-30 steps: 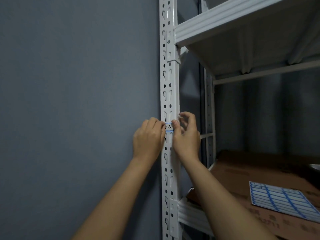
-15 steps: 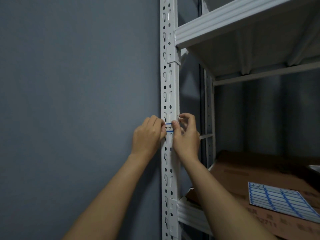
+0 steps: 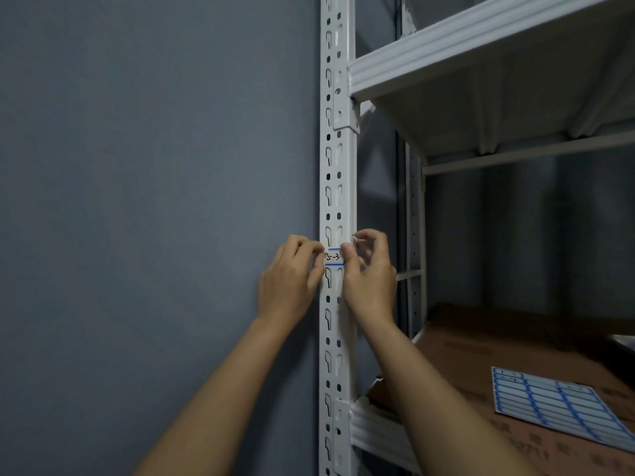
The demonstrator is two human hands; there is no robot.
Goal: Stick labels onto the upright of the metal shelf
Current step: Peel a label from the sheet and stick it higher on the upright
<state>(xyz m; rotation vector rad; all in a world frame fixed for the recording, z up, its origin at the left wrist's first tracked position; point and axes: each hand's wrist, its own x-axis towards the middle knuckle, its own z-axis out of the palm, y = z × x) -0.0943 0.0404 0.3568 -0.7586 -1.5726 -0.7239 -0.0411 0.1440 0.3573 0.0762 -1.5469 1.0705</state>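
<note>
Label: the label (image 3: 333,257), blue-edged and handwritten, is lying flat across the front face of the upright (image 3: 336,187), midway between the two shelf levels.
Left hand: the left hand (image 3: 292,280) is pressing the label's left end with its thumb.
Right hand: the right hand (image 3: 369,273) is pressing the right end.
Change: hardly any since a second ago; both hands are staying put, so the label is probably being rubbed down.
Next supply: the label sheet (image 3: 556,407) is waiting on the cardboard (image 3: 481,348) on the lower shelf.

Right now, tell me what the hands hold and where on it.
The label on the upright: left hand pinches its left end, right hand presses its right end.
</note>
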